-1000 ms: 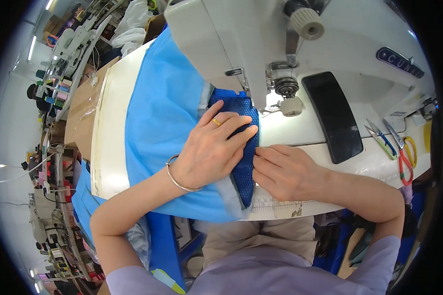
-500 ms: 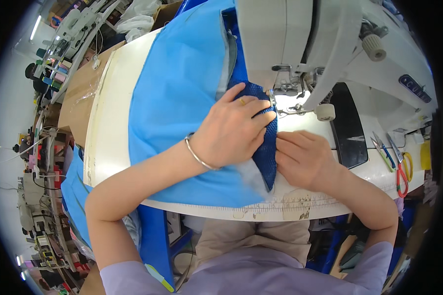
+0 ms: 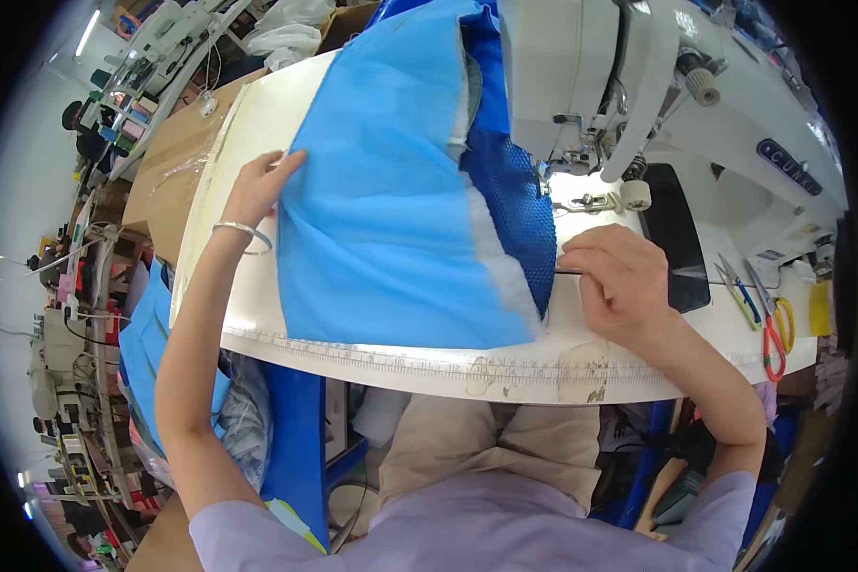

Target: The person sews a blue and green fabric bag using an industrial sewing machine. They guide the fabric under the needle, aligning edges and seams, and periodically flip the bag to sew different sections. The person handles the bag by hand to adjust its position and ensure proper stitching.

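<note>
A light blue fabric panel (image 3: 381,200) lies spread over the sewing table, with a pale fuzzy edge on its right side. Along that edge runs dark blue mesh fabric (image 3: 517,214), reaching up to the presser foot of a white sewing machine (image 3: 582,86). At the panel's left border my left hand (image 3: 260,191), with a silver bangle at the wrist, grips the fabric edge between thumb and fingers. My right hand (image 3: 627,281) is curled in a pinch just right of the mesh, below the presser foot; what its fingertips hold, if anything, is too small to make out.
Scissors with red and yellow handles (image 3: 772,329) and small snips (image 3: 739,291) lie at the table's right. A black plate (image 3: 677,238) sits beside the needle area. Printed ruler tape (image 3: 419,367) follows the front edge. Cardboard (image 3: 176,172) adjoins the table's left side.
My left hand has left the mesh near the presser foot and moved left to the panel's far border. My right hand has shifted slightly right and up. The panel's lower edge has moved up.
</note>
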`<state>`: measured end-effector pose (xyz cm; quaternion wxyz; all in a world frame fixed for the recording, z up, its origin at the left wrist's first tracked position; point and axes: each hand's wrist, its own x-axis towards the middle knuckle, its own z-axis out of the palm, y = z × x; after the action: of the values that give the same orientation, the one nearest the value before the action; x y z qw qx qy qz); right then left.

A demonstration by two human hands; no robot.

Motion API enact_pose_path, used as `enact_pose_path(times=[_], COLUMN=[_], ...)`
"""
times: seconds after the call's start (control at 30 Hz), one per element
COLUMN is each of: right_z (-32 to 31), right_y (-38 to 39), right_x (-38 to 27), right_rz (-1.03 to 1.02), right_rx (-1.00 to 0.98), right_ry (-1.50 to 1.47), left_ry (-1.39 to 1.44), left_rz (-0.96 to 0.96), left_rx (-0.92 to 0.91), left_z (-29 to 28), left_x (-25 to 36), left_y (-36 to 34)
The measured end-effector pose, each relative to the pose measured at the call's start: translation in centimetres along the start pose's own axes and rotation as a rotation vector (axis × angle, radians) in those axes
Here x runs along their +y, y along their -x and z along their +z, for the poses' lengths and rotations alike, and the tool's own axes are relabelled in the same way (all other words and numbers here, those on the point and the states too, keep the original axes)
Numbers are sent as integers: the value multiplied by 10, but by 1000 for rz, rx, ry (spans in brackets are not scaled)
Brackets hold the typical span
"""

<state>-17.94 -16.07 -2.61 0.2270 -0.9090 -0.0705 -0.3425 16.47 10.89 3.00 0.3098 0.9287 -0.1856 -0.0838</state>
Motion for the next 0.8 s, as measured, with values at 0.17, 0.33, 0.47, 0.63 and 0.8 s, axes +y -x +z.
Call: enact_pose_path(times=[0.17, 0.33, 0.47, 0.63, 0.8], right_z=[-1, 14, 36, 47, 61], right_y=[-31, -48, -5, 46, 87], right_x=[-47, -83, -84, -147, -163], right_rz=[741, 757, 77, 29, -188], right_rx=[-239, -262, -1, 55, -20], right_ry=[-476, -745, -278, -207, -169], left_ry=[116, 1134, 1035, 657, 412], left_rz=[-110, 367, 702, 248, 35], left_rx=[-280, 199, 520, 339, 241], left_z=[-5, -96, -147, -93, -76], left_x=[-4, 43, 26, -61, -105], left_y=[-6, 50, 155, 281, 258])
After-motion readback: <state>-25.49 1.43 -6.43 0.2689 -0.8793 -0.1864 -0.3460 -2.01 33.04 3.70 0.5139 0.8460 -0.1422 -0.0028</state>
